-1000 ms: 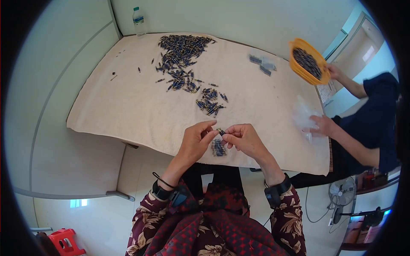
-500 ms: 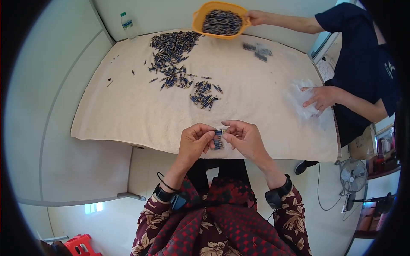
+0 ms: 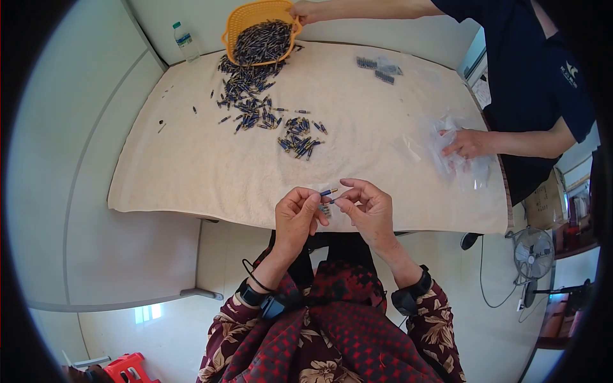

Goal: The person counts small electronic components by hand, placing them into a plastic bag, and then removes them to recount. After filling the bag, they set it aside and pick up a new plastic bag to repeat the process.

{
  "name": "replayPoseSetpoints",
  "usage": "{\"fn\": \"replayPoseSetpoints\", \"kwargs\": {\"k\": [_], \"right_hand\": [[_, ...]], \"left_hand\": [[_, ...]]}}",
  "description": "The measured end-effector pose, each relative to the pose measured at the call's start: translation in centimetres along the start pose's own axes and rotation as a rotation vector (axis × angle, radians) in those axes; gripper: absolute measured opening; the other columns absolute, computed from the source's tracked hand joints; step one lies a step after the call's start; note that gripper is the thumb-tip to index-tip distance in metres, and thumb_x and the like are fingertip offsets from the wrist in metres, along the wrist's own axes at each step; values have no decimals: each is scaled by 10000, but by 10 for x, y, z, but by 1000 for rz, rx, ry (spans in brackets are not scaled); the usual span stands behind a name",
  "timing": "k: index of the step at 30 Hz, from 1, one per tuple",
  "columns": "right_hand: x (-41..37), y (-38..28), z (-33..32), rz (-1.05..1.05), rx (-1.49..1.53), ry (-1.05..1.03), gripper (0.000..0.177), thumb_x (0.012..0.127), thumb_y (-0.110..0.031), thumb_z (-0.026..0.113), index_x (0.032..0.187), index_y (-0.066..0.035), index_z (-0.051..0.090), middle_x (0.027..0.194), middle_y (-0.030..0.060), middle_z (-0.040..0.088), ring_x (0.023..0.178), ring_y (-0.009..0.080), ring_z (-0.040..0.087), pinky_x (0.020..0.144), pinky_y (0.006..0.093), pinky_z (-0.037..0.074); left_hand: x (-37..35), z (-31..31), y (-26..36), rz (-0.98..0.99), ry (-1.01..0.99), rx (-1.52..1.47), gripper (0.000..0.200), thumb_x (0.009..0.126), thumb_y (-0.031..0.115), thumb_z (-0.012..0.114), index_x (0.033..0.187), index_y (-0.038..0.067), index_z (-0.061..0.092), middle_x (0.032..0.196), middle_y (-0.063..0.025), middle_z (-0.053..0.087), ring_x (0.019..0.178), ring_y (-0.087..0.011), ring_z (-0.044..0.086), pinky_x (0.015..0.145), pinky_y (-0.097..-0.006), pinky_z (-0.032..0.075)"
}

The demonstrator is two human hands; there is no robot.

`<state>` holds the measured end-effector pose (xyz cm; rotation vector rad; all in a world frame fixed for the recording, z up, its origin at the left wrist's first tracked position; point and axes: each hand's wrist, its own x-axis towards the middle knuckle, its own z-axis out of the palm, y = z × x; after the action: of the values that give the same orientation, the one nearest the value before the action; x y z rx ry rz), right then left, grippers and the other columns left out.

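Observation:
My left hand [image 3: 295, 217] is closed, thumb and fingers pinching a small dark-blue cylindrical piece with a brass-coloured end [image 3: 329, 192], which points up to the right. My right hand [image 3: 368, 210] pinches another thin blue piece [image 3: 331, 202] between thumb and fingertip, just below the first. Under the fingers a few more pieces [image 3: 325, 210] show in a short row, partly hidden by my left hand. Both hands are over the near table edge. In front of them lies a small pile of the same blue and brass pieces [image 3: 300, 137].
A co-worker's hand [image 3: 305, 11] tilts a yellow basket [image 3: 231, 38] of these pieces over a larger heap [image 3: 252, 86]. The co-worker's other hand [image 3: 471, 143] is on clear plastic bags [image 3: 474, 175]. Small packs [image 3: 384, 77] and a water bottle [image 3: 186, 43] are farther back.
The co-worker's basket has moved left over the heap and tipped. In my hands, the upper blue piece has tilted up, and the row beneath shows less.

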<state>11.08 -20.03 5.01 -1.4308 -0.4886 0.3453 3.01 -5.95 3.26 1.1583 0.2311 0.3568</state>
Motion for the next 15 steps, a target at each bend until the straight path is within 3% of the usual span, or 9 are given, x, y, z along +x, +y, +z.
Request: {"fn": "replayPoseSetpoints", "kwargs": {"k": [12, 15], "right_hand": [[-23, 6, -15, 18, -34, -83, 147, 858, 1, 676, 996, 51, 670, 834, 73, 680, 695, 68, 619, 559, 187, 493], [-26, 2, -24, 202, 131, -196, 121, 870, -16, 669, 965, 58, 681, 825, 77, 680, 666, 73, 615, 548, 187, 490]], "left_hand": [[-23, -2, -12, -70, -116, 18, 98, 947, 86, 582, 932, -10, 591, 822, -78, 673, 551, -69, 586, 384, -172, 382], [-27, -4, -10, -95, -136, 39, 80, 945, 73, 580, 925, -3, 595, 808, -73, 669, 545, -63, 580, 381, -167, 376]]}}
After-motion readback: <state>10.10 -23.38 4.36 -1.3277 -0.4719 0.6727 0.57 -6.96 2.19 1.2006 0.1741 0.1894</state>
